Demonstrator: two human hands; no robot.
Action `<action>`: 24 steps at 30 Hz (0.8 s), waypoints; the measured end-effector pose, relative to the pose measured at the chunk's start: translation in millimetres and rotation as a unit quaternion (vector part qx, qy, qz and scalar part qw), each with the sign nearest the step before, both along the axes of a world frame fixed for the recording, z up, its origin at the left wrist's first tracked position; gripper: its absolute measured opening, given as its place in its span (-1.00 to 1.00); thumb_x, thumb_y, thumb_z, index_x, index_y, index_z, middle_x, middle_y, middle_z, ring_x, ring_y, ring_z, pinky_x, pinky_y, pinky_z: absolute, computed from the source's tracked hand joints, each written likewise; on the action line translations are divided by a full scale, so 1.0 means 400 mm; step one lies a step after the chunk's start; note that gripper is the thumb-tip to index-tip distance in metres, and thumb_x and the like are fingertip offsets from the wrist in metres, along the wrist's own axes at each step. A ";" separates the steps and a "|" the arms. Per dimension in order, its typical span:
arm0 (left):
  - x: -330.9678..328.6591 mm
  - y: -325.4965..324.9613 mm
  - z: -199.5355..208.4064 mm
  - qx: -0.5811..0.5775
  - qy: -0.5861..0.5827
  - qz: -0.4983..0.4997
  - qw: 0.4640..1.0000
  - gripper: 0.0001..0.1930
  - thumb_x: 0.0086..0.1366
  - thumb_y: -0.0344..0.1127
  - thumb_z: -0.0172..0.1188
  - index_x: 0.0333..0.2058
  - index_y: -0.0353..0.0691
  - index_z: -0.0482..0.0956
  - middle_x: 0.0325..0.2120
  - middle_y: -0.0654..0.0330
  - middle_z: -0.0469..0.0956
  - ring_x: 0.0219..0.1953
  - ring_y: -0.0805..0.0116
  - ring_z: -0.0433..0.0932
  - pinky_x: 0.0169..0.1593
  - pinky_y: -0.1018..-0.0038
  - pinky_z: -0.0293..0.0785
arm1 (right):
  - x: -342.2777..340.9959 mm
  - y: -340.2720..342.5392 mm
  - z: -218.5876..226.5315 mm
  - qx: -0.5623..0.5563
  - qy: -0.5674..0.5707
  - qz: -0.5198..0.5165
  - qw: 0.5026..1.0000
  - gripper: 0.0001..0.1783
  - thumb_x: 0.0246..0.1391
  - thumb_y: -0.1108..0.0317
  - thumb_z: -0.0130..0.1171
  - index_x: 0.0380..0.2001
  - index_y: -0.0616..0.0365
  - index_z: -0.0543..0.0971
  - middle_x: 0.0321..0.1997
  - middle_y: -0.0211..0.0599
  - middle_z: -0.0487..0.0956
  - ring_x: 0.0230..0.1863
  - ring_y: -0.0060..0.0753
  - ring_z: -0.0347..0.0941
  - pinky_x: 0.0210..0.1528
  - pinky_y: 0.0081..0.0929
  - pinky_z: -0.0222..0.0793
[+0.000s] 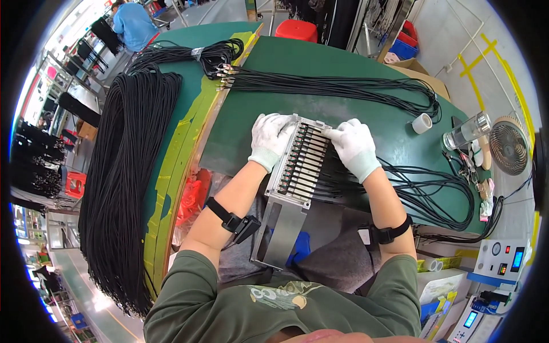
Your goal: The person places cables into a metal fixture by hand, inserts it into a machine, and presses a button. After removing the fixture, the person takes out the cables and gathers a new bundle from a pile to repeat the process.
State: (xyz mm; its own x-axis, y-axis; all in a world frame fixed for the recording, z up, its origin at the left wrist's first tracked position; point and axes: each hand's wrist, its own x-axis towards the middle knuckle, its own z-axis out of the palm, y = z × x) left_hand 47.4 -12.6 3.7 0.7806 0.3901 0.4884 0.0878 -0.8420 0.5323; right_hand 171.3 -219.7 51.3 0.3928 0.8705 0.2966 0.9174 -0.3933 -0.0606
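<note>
At the bottom centre of the frame, grey cloth lies beneath a bare metal plate, with a blue piece beside it. The plate runs up to the slotted metal fixture at the centre, which tilts slightly and carries a column of black cable ends.

The white-gloved left hand lies against the fixture's upper left edge, its fingers bent; whether they clench it, I cannot tell. The gloved right hand reaches its upper right corner, thumb and fingers touching there; any grasp is hidden.

Loops of black cable crowd the green tabletop from the fixture to the right edge. Red plastic bulges at centre left, just beside a yellow-green strip that walls off a heavy black cable bundle at left.

Farther up, a straight cable run bars the tabletop's upper part. At right stand a white roll, a clear jar and a fan. Beyond, a red stool sits at upper centre, and a co-worker in blue at upper left.
</note>
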 end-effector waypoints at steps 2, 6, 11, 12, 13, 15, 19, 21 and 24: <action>-0.002 0.000 0.000 -0.001 -0.001 0.002 1.000 -0.73 0.24 -0.16 0.25 -0.16 -0.13 0.72 -0.20 0.15 0.68 -0.06 0.13 0.57 0.11 0.26 0.44 | -0.017 -0.001 -0.007 -0.007 -0.063 -0.007 0.998 -0.70 0.10 0.33 0.13 -0.12 -0.19 0.70 -0.16 -0.43 0.62 0.00 -0.27 0.45 0.01 -0.28 0.37; 0.001 0.001 -0.009 0.008 -0.017 0.008 1.000 -0.73 0.23 -0.16 0.25 -0.18 -0.14 0.72 -0.20 0.15 0.68 -0.06 0.12 0.57 0.11 0.26 0.44 | -0.040 0.003 -0.023 -0.042 -0.109 -0.034 0.993 -0.61 0.07 0.38 0.10 -0.04 -0.20 0.67 -0.02 -0.45 0.58 0.12 -0.29 0.40 0.12 -0.27 0.35; 0.003 0.006 -0.024 0.019 -0.019 0.009 1.000 -0.74 0.25 -0.14 0.24 -0.19 -0.13 0.72 -0.20 0.15 0.68 -0.03 0.14 0.57 0.16 0.24 0.41 | -0.031 -0.002 -0.002 -0.007 -0.027 -0.019 0.999 -0.65 0.09 0.37 0.09 -0.06 -0.09 0.68 0.05 -0.30 0.58 0.12 -0.16 0.41 0.14 -0.18 0.35; 0.004 0.005 -0.026 0.014 -0.010 0.013 1.000 -0.73 0.28 -0.12 0.21 -0.18 -0.12 0.72 -0.20 0.16 0.68 -0.02 0.15 0.58 0.19 0.21 0.37 | -0.043 -0.009 0.005 0.041 -0.037 -0.019 0.998 -0.68 0.05 0.40 0.13 -0.12 -0.05 0.69 0.06 -0.27 0.59 0.13 -0.12 0.43 0.15 -0.17 0.36; 0.004 0.007 -0.026 -0.021 -0.018 0.005 1.000 -0.72 0.30 -0.10 0.20 -0.17 -0.10 0.72 -0.20 0.17 0.68 -0.03 0.14 0.58 0.21 0.18 0.35 | -0.054 -0.013 0.013 0.091 -0.033 0.012 0.995 -0.68 0.02 0.41 0.15 -0.13 -0.05 0.69 0.06 -0.26 0.59 0.13 -0.11 0.42 0.16 -0.17 0.36; 0.002 0.007 -0.026 0.017 -0.018 0.009 1.000 -0.72 0.29 -0.10 0.20 -0.17 -0.10 0.73 -0.20 0.18 0.68 -0.06 0.15 0.60 0.17 0.21 0.38 | -0.090 -0.038 0.029 0.119 0.025 0.043 0.992 -0.68 -0.02 0.44 0.18 -0.14 -0.03 0.68 0.07 -0.25 0.59 0.15 -0.08 0.42 0.17 -0.17 0.35; 0.004 0.009 -0.020 -0.041 -0.009 -0.016 0.999 -0.71 0.29 -0.10 0.19 -0.16 -0.11 0.72 -0.19 0.17 0.69 -0.07 0.17 0.60 0.15 0.24 0.39 | -0.188 -0.097 0.033 0.068 -0.035 0.050 0.996 -0.60 -0.11 0.47 0.18 -0.11 -0.02 0.66 0.11 -0.17 0.56 0.21 -0.01 0.39 0.18 -0.07 0.34; 0.004 0.011 -0.018 -0.031 0.009 -0.012 0.999 -0.71 0.29 -0.10 0.19 -0.15 -0.10 0.72 -0.18 0.17 0.69 -0.07 0.18 0.60 0.19 0.21 0.35 | -0.215 -0.107 0.030 0.037 -0.056 0.062 0.996 -0.60 -0.03 0.41 0.13 -0.06 -0.04 0.64 0.17 -0.16 0.53 0.25 0.00 0.36 0.23 -0.07 0.31; 0.001 0.012 -0.021 -0.003 0.000 -0.012 1.000 -0.72 0.28 -0.11 0.19 -0.15 -0.09 0.71 -0.18 0.20 0.69 -0.09 0.18 0.60 0.21 0.19 0.35 | -0.230 -0.121 0.041 0.044 -0.058 0.034 0.997 -0.67 -0.05 0.41 0.12 -0.17 -0.02 0.69 0.08 -0.20 0.58 0.23 -0.01 0.38 0.23 -0.09 0.31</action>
